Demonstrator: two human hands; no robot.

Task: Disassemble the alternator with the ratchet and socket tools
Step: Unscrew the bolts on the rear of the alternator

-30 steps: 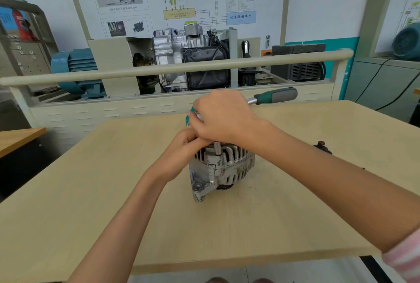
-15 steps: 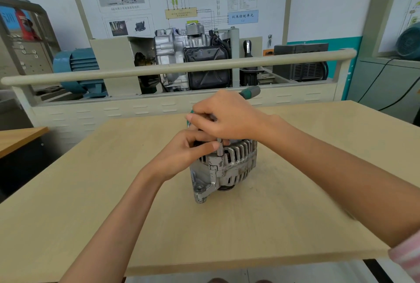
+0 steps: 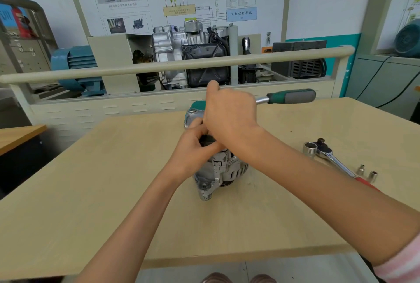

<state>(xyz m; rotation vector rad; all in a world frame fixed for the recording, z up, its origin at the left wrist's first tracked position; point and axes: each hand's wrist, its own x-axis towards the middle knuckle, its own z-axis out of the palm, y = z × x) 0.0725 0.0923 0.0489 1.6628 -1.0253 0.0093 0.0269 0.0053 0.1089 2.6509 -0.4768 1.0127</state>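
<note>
A silver alternator stands upright on the wooden table, near its middle. My left hand grips the dark top part of the alternator, fingers curled round it. Just above, my right hand holds a ratchet near its head, which sits over the alternator's top. The ratchet's green and grey handle sticks out to the right, level with the table. Both hands hide the socket and the fastener under it.
To the right on the table lie a second ratchet with a red handle, a large socket and two small sockets. Behind the table a beige rail fronts a gearbox display stand.
The ratchet handle swung away from me half a second ago and now points right again. My hands stay on the alternator's top. The view has shifted, showing the tools on the right.
</note>
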